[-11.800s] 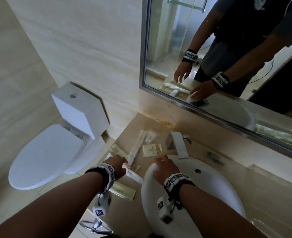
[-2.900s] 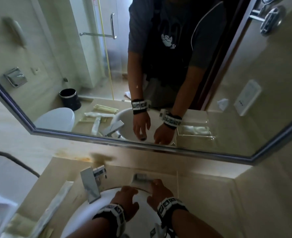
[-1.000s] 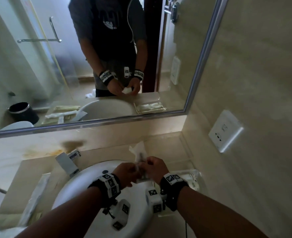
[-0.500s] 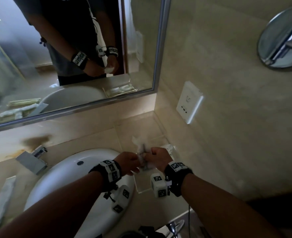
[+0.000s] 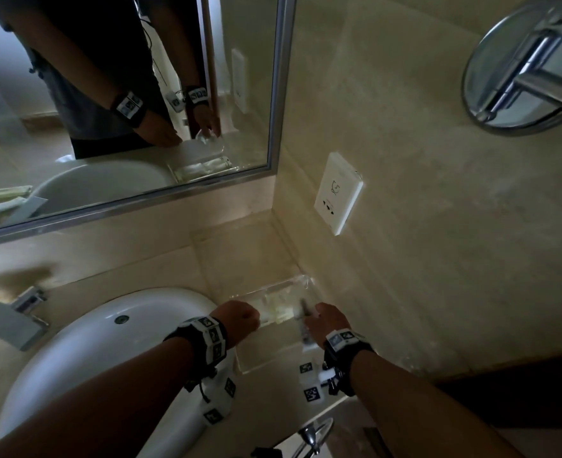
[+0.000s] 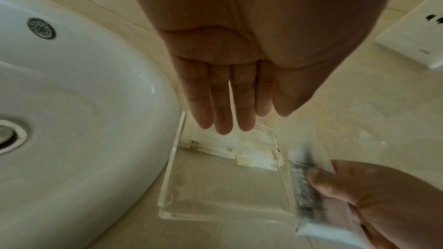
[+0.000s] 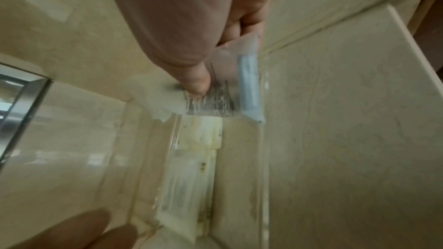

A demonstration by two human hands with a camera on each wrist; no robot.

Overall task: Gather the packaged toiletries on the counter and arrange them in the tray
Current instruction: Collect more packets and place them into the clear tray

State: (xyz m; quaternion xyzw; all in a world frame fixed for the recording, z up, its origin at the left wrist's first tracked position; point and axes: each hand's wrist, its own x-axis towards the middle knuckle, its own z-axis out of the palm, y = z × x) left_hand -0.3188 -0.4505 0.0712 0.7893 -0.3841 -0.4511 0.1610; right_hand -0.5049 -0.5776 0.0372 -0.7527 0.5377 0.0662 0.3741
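Now your right hand point(image 6: 374, 196) pinches a clear packet point(image 6: 303, 186) with dark print over the right edge of the clear tray point(image 6: 172, 160) | your left hand point(image 6: 230, 90) hovers over the tray, fingers straight, holding nothing | pale packets point(image 6: 239, 150) lie at the tray's far end | tray sits on the bench point(image 5: 273, 404) beside the sink point(image 5: 84, 352)

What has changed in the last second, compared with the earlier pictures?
The left hand let go of the packet and now hovers open over the tray. The right hand alone brought the packet down to the tray's right edge. The pale sachets in the tray stayed.
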